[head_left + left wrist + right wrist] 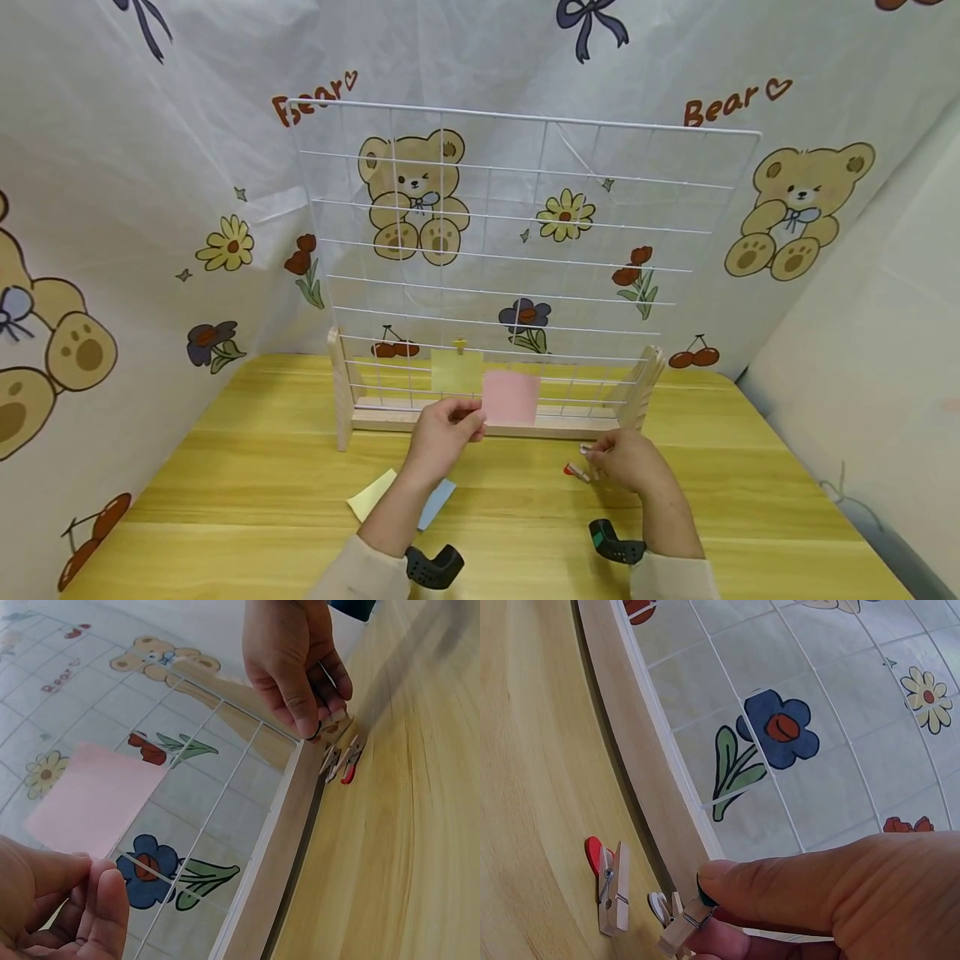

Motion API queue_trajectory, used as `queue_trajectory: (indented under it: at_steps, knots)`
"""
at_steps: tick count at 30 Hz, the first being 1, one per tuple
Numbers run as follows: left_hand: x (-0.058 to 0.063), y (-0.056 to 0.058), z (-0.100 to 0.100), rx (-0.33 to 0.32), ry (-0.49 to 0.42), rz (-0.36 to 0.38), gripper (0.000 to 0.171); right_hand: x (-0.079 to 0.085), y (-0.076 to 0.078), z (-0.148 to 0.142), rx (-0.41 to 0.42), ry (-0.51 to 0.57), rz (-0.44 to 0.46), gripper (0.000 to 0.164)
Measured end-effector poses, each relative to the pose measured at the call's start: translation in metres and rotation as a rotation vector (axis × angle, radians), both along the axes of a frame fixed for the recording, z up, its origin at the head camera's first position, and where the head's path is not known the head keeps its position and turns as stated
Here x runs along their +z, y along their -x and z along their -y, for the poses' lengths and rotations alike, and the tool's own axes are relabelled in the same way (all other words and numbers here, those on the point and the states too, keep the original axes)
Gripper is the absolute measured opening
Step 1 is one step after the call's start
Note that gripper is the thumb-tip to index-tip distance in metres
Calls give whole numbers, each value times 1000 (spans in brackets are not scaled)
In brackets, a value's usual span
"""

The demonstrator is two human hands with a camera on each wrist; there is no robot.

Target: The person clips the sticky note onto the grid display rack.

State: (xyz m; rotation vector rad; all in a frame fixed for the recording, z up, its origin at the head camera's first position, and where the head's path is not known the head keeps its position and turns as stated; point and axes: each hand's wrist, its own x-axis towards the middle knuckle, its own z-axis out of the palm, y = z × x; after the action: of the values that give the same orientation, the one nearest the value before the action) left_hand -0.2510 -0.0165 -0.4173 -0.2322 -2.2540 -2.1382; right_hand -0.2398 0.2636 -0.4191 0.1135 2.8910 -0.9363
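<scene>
My left hand (442,437) pinches a square pink paper note (512,398) by its edge between thumb and fingers, close in front of the white wire grid (495,292). In the right wrist view, a small wooden clothespin (679,931) with a dark end is pinched between the thumb and fingers of my right hand (633,461), low over the table. Beside it lie a clothespin with a red ornament (613,896) and one with a white ornament (660,906). A yellow note (456,371) hangs on the grid under a yellow clip (460,343).
The grid stands upright on a wooden base (405,419) with side feet. On the wood-grain table (262,467), a yellow note (371,496) and a blue note (437,504) lie near my left forearm. A bear-patterned cloth (225,167) hangs behind.
</scene>
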Motion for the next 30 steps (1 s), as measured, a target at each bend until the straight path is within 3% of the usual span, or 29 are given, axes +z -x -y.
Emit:
queue_trajectory:
  at_steps: [17, 30]
  knots:
    - [2, 13, -35, 93, -104, 30, 20, 2, -1, 0, -6, 1, -7, 11]
    - [-1, 20, -50, 173, -106, 35, 18, 5, -1, 0, -7, 18, -38, 9]
